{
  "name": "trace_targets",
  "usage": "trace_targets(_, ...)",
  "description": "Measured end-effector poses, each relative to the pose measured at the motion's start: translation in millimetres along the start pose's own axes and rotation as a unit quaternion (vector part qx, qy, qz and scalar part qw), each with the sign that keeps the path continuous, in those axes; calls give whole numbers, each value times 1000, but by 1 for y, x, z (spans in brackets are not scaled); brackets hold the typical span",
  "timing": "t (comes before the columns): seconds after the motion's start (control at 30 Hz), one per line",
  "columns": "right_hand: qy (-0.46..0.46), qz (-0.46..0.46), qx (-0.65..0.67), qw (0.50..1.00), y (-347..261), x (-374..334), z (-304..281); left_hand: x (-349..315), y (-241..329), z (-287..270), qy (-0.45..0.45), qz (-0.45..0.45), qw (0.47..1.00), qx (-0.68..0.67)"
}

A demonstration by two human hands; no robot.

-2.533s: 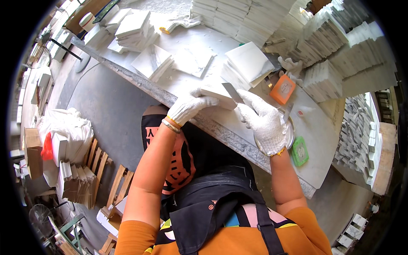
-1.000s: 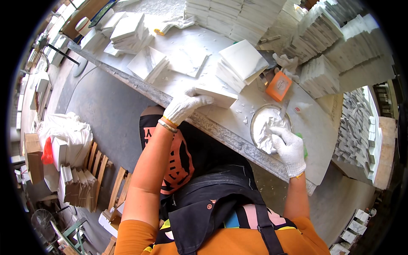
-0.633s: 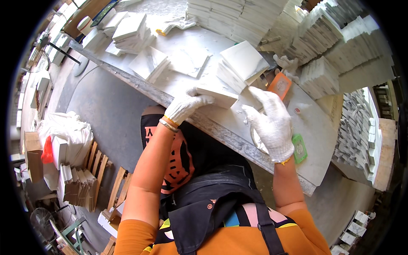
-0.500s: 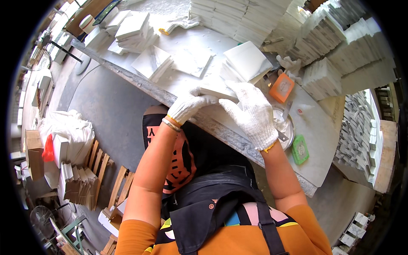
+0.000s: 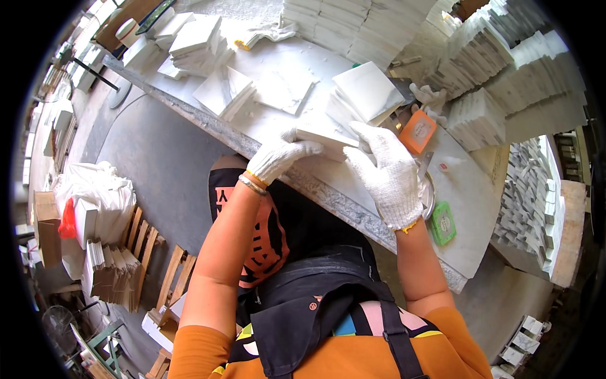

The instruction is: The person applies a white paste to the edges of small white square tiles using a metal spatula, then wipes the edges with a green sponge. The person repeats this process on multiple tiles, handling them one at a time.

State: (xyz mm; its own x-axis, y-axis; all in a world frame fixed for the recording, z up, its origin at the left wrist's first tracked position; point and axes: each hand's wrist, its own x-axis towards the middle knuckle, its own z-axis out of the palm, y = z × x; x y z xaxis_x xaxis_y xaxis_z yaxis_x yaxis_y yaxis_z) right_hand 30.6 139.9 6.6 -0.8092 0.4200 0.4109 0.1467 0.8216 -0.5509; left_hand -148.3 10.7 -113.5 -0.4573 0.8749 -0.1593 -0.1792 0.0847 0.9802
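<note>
Both hands wear white knitted gloves with yellow cuffs. My left hand [image 5: 283, 156] is closed around the left end of a white marble-look tile [image 5: 326, 137], held edge-up at the table's near side. My right hand [image 5: 388, 174] is at the tile's right end, thumb and fingers spread apart around that corner; whether it touches the tile I cannot tell. Just beyond stands a stack of square white tiles [image 5: 367, 91]. Beside my right wrist, a round container [image 5: 430, 197] is partly hidden by the glove, with a metal blade [image 5: 425, 163] at its rim.
An orange box [image 5: 418, 131] and a green box [image 5: 443, 223] lie on the worktable [image 5: 464, 252], right side. More tiles [image 5: 224, 91] and a loose glove [image 5: 265, 35] sit farther left. Tall tile stacks [image 5: 353, 28] rise behind. Cartons and wooden pallets [image 5: 142, 240] stand on the floor at left.
My right hand has shifted right, away from my left hand, uncovering more of the tile's right end and covering more of the round container. My left hand keeps its hold, nearly still.
</note>
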Motion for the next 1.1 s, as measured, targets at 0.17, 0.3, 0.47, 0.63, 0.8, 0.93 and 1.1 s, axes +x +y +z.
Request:
trace_targets(0.17,-23,53,9,998,19,-1,1,-5,15,6,10,17,998,-60)
trace_targets(0.3,-1,168,94,981,24,-18,-20,-16,32,15,15,0,993,-114)
trace_targets(0.47,-10,208,188,960,3,-33,-31,-45,45,31,15,-23,988,-154)
trace_targets(0.63,-35,282,316,905,-8,-41,-39,-76,48,45,58,-29,971,-232)
trace_targets(0.8,-55,303,356,882,-12,-54,-43,-97,50,53,64,-42,948,-310)
trace_targets(0.93,-62,290,371,880,-24,-58,-46,-109,59,59,47,-51,953,-296)
trace_targets(1.1,-70,161,290,941,-30,-64,-33,-119,57,65,33,-46,955,-290)
